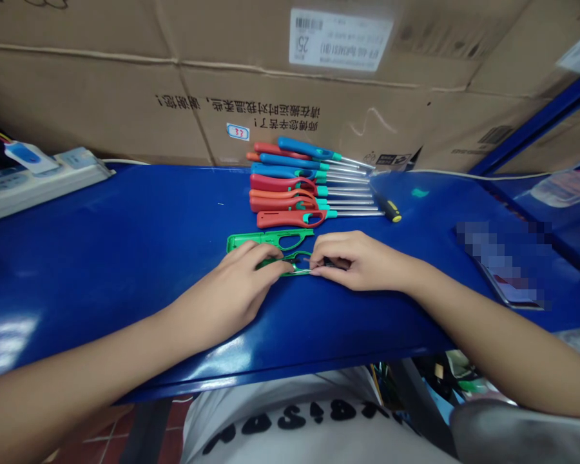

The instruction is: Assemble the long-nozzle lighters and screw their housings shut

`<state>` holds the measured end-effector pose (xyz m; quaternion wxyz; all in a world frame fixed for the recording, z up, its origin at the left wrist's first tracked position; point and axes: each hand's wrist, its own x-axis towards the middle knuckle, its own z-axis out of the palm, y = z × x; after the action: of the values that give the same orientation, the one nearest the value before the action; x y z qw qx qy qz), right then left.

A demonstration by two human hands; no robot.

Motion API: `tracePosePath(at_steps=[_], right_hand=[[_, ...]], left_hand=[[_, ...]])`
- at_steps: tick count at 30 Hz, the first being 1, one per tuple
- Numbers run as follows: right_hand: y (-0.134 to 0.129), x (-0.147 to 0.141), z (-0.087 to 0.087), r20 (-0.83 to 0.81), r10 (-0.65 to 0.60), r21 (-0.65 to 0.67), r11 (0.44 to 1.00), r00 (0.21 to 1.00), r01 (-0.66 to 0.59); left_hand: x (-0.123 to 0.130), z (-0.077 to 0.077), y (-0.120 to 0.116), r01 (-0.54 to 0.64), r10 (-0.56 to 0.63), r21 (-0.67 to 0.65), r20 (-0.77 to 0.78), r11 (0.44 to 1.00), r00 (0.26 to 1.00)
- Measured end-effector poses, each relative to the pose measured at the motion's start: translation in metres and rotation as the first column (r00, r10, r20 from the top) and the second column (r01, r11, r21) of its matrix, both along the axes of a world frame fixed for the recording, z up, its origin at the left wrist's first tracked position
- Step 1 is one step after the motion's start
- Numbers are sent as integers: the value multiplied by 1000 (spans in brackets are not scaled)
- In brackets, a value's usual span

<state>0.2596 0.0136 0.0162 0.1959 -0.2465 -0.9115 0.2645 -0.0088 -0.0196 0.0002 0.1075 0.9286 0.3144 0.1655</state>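
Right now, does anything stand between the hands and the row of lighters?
Yes, for the left hand: a green lighter casing lies just beyond it, before the row of lighters. Ahead of the right hand, nothing does. Both hands pinch a green part.

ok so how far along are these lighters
A row of red, orange and blue utility lighters looks finished, with metal nozzles fitted. In hand: the left hand and right hand pinch a green lighter part. Still left: a green lighter shell lies beside them, with no nozzle.
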Motion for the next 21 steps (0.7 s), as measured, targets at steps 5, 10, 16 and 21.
tracePosePath(at_steps=[5, 10, 16, 21], right_hand=[[0, -1, -1, -23, -78, -65, 995, 997, 76], [1, 0, 0, -18, -48, -82, 996, 999, 46], [1, 4, 3, -18, -23, -88, 996, 1000, 21], [2, 6, 4, 6, -34, -67, 997, 999, 35]], left_hand=[[-2, 0, -1, -5, 5, -16, -13, 1000, 1000], [-1, 4, -2, -2, 2, -8, -7, 1000, 1000], [-2, 5, -1, 15, -15, 41, -12, 999, 1000], [-4, 4, -1, 32, -32, 86, -2, 996, 999]])
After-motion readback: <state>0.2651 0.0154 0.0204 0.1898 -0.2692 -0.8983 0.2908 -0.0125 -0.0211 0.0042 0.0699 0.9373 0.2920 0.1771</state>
